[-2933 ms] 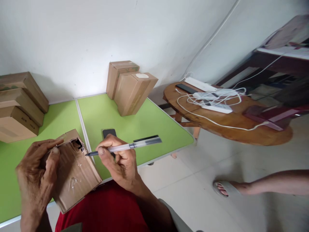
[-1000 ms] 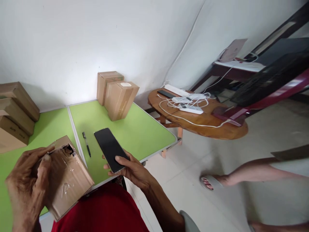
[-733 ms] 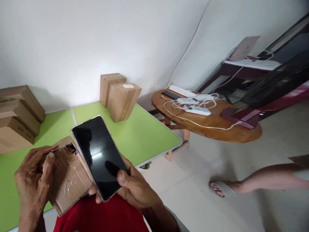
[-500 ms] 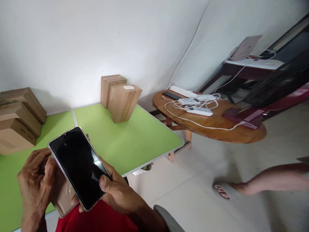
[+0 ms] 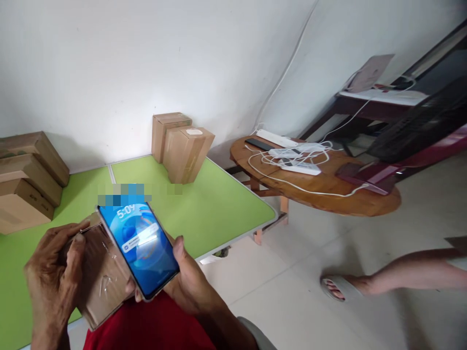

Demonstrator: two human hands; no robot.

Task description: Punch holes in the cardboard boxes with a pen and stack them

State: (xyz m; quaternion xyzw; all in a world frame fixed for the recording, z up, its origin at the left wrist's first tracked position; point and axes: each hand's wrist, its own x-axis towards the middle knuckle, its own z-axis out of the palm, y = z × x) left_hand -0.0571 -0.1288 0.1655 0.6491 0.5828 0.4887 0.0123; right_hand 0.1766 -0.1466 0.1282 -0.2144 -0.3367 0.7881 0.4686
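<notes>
My right hand (image 5: 189,272) is wrapped round a smartphone (image 5: 140,248), its thumb along the right edge. The lit blue screen reads 5:09 and carries a notification strip; blurred blocks cover its top edge. Left of the phone, my left hand (image 5: 56,272) grips a small brown cardboard box (image 5: 104,282) by its far left corner. Clear tape shines on the box's upper face. Part of the box is hidden behind the phone. Both things are held above the near edge of a green table (image 5: 219,214).
Two cardboard boxes (image 5: 188,155) stand upright against the wall; several more boxes (image 5: 25,206) lean at the left. On a round wooden table (image 5: 350,201) lie power strips (image 5: 301,166) and tangled white cable. At right, another person's leg (image 5: 404,272) in a sandal is on the floor.
The phone's black screen has lit up blue. My right hand has moved the phone to the right, away from my left hand, uncovering more of the box. The thumb has shifted to the phone's edge.
</notes>
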